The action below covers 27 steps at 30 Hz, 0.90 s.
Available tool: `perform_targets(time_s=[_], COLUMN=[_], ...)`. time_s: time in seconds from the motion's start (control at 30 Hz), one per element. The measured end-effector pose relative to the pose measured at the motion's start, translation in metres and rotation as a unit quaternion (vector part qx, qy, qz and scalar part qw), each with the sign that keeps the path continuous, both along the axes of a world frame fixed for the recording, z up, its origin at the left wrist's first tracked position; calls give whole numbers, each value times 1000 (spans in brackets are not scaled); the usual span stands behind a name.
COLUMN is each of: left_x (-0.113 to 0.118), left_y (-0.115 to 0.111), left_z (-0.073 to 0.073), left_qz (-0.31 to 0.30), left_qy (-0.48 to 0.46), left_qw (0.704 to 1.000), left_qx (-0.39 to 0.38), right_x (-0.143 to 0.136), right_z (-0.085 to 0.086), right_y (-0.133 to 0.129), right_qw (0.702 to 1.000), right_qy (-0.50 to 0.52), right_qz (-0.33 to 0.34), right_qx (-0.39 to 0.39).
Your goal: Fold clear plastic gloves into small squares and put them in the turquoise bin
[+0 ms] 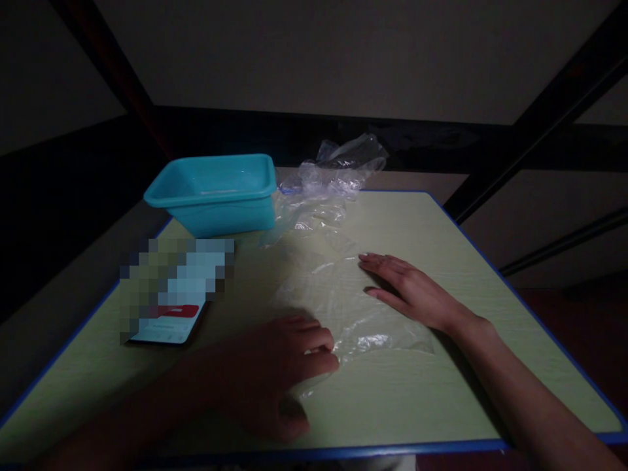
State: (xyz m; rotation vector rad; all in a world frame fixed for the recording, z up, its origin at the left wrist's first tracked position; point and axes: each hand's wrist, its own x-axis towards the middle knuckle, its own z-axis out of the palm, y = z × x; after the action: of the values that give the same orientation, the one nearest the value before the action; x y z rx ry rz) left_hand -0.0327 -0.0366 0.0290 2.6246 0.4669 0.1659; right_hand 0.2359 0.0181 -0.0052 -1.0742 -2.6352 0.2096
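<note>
A clear plastic bag (375,340) lies spread flat on the light table (471,392). My right hand (405,284) rests on the right part of the bag, palm down, with its fingers stretched out and the thumb apart. At the bag's near left edge is my left hand (279,366), in shadow, its fingers curled and touching the plastic. The thumb stands away from those fingers. Whether a fold of plastic sits between the left fingers cannot be made out.
A turquoise basin (226,216) stands at the table's back left. Crumpled clear plastic bags (333,173) lie beside it at the back edge. A phone with a lit screen (169,324) lies at the left. The table has a blue rim.
</note>
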Motion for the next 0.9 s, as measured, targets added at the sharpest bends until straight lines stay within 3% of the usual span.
perform_targets(time_s=[0.23,0.4,0.57,0.77,0.9], left_x=[1,1,4,13,17], left_y=[-1,0,-2,8,17], left_z=[2,-4,-9,-20,-27], left_qz=[0,11,118,291,341], left_qy=[64,48,-90,-194,-227], left_qw=[996,996,985,937,911], left_qx=[59,69,82,-20,-34], right_x=[-1,-2,-1,-2,-2], right_z=[2,2,1,1,1], right_y=[0,0,1,1,1], right_qw=[1000,1000,1000,1000,1000], right_qy=[-14,-2,0,4,4], right_qz=[0,0,-1,-2,-2], right_qx=[4,7,6,6,2])
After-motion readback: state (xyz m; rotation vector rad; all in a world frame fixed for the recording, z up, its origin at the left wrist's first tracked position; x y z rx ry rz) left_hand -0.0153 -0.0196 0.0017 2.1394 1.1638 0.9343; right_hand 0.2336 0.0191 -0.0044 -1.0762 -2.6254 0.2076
